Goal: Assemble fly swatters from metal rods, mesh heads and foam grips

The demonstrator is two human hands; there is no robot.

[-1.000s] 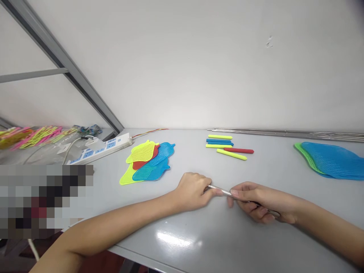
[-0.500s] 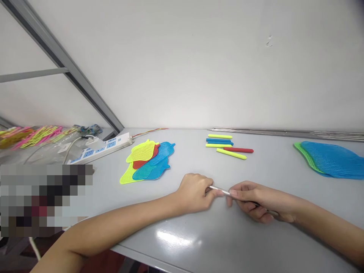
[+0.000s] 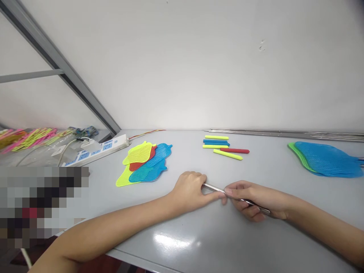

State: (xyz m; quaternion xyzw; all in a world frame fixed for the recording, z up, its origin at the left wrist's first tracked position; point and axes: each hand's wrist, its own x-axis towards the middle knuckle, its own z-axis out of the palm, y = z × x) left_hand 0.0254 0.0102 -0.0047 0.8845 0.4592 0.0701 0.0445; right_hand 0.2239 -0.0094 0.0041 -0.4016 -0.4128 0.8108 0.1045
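A thin metal rod (image 3: 214,187) spans the space between my two hands, just above the grey table. My left hand (image 3: 190,193) is closed around its left end, with the thumb stretched along the rod towards the other hand. My right hand (image 3: 250,199) pinches the rod between thumb and fingers. The rest of the rod runs under the right palm and shows again near the wrist. Its left end is hidden in my left fist.
Yellow, red and blue mesh swatter heads (image 3: 148,161) lie left; several coloured handle tubes (image 3: 217,143) lie behind my hands. A blue swatter stack (image 3: 327,159) is at right. Metal rods (image 3: 278,134) line the wall. A power strip (image 3: 99,149) sits at left; a blurred-out patch covers the left edge.
The view has shifted slightly, moving everything a little left. My left thumb now reaches further along the rod. Both hands keep their hold on it.
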